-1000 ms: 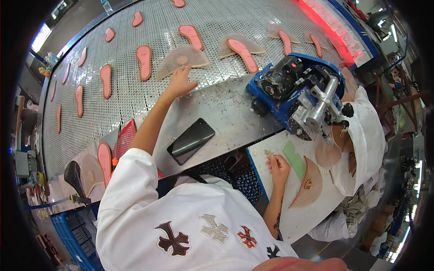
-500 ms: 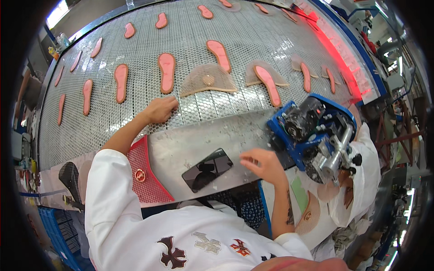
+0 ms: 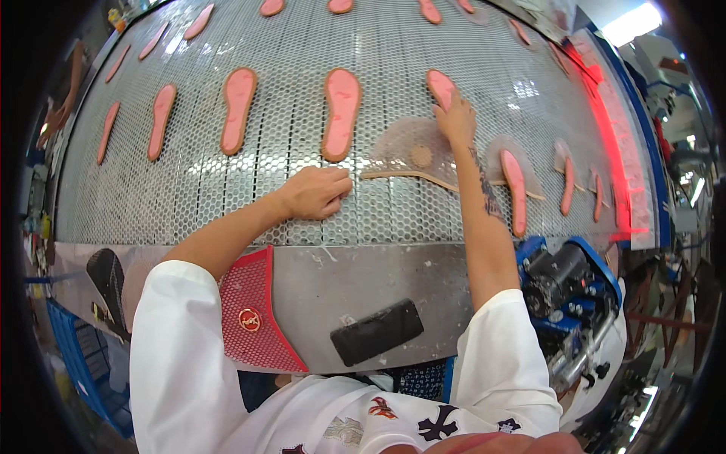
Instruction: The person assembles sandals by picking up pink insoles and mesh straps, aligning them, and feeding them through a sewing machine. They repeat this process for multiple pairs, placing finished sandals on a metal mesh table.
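Pink insoles [image 3: 342,113] lie in rows on the metal belt [image 3: 189,204], and the work looks partway along: in the nearer row, some at right lie over pale mesh pieces [image 3: 494,155], while those at left have none. The right hand [image 3: 456,122] covers the lower end of one insole [image 3: 439,82]; its grip is bent there, whether clasping or merely touching I cannot tell. The left hand [image 3: 318,194] curls beside a translucent mesh piece [image 3: 397,147], its contents hidden. The right forearm hides part of that mesh; the top edge crops the farther row.
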Motion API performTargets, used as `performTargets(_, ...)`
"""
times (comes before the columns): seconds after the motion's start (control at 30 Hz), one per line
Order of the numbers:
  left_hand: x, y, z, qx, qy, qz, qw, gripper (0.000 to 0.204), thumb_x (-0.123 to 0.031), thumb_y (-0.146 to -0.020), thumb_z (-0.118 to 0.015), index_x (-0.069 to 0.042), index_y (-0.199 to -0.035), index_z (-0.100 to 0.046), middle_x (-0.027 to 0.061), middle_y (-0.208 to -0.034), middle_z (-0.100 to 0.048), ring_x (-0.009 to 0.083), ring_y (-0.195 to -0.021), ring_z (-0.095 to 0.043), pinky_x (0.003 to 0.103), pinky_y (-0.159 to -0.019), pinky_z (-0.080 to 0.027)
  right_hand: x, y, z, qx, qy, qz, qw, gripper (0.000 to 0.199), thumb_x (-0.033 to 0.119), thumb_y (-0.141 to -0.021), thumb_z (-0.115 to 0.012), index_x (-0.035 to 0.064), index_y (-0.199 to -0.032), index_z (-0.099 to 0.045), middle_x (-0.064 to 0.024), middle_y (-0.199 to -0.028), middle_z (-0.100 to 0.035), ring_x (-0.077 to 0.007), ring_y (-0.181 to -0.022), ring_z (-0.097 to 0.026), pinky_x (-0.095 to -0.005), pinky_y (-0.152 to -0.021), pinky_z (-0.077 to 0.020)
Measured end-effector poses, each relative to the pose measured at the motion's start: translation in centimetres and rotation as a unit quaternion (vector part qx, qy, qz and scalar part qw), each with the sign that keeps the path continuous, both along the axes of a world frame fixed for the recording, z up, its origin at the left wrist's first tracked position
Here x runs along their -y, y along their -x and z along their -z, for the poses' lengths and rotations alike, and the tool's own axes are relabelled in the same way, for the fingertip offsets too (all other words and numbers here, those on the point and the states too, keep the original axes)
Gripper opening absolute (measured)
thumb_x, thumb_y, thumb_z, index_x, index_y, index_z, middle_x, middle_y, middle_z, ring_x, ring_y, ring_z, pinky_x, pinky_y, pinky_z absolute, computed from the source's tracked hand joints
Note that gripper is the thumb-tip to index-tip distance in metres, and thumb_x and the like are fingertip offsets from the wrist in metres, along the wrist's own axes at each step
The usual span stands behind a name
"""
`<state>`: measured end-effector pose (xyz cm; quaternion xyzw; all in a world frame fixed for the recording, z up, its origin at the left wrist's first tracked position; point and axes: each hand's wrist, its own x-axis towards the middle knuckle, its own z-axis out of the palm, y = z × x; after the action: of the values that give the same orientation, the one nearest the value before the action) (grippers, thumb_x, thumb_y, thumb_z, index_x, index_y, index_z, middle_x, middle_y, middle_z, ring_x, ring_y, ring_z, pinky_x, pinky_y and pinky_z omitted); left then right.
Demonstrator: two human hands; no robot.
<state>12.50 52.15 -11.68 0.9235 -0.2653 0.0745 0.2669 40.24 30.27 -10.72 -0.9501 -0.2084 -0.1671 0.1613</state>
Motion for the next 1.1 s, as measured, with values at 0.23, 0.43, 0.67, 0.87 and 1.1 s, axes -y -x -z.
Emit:
performTargets(0.23, -0.3, -0.2, 0.0, -0.021, 0.001, 0.002, 1.0, 0.014, -0.012, -0.076, -0.056, -0.008, -0.088, -0.05, 0.0091, -0.082, -0.049, 0.0282, -0.076, -0.058, 0.042, -0.058, -0.046, -0.8, -5.5, 1.3, 0.183, -0.102, 0.009, 0.978, 0.065, 0.012, -0.082, -0.068, 0.0099, -0.141, -0.042, -0.0226, -0.13, -0.048, -0.0446, -0.113, -0.051, -0.05, -0.095, -0.0447)
performTargets(0.43, -0.3, -0.4, -0.4, -0.02, -0.004, -0.011, 1.0, 0.013, -0.012, -0.077, -0.056, -0.008, -0.088, -0.05, 0.0093, -0.082, -0.05, 0.0285, -0.077, -0.058, 0.042, -0.06, -0.047, -0.5, -4.4, -8.3, 0.236, -0.331, -0.106, 0.908, 0.07, 0.007, -0.076, -0.081, 0.002, -0.137, -0.046, -0.015, -0.129, -0.046, -0.0256, -0.11, -0.058, -0.0356, -0.09, -0.053)
performTargets(0.67, -0.1, -0.7, -0.2, -0.009, 0.008, -0.002, 1.0, 0.013, -0.012, -0.077, -0.056, -0.007, -0.088, -0.05, 0.0094, -0.083, -0.051, 0.0287, -0.078, -0.058, 0.042, -0.063, -0.047, 2.1, -4.6, -10.3, 0.188, -0.332, 0.023, 0.924, 0.067, 0.009, -0.074, -0.077, -0.0023, -0.133, -0.048, -0.0184, -0.105, -0.062, -0.0298, -0.088, -0.062, -0.0404, -0.082, -0.051)
performTargets(0.87, 0.2, -0.4, -0.4, -0.021, -0.005, -0.005, 1.0, 0.013, -0.011, -0.078, -0.055, -0.007, -0.089, -0.05, 0.01, -0.083, -0.051, 0.0293, -0.079, -0.058, 0.043, -0.064, -0.047, 2.5, 7.8, -5.0, -0.014, -0.252, 0.129, 0.959, 0.08, 0.015, -0.069, -0.077, -0.0089, -0.136, -0.042, -0.0281, -0.117, -0.061, -0.0415, -0.107, -0.059, -0.0429, -0.098, -0.0446)
performTargets(1.1, 0.2, -0.2, -0.2, -0.015, 0.001, -0.014, 1.0, 0.011, -0.011, -0.079, -0.055, -0.007, -0.089, -0.051, 0.0102, -0.084, -0.052, 0.0319, -0.078, -0.057, 0.044, -0.065, -0.046, 4.0, 20.6, -3.5, 0.059, -0.18, 0.009, 0.982, 0.077, 0.012, -0.075, -0.074, -0.0022, -0.141, -0.037, -0.024, -0.136, -0.049, -0.0441, -0.13, -0.04, -0.0512, -0.11, -0.0306)
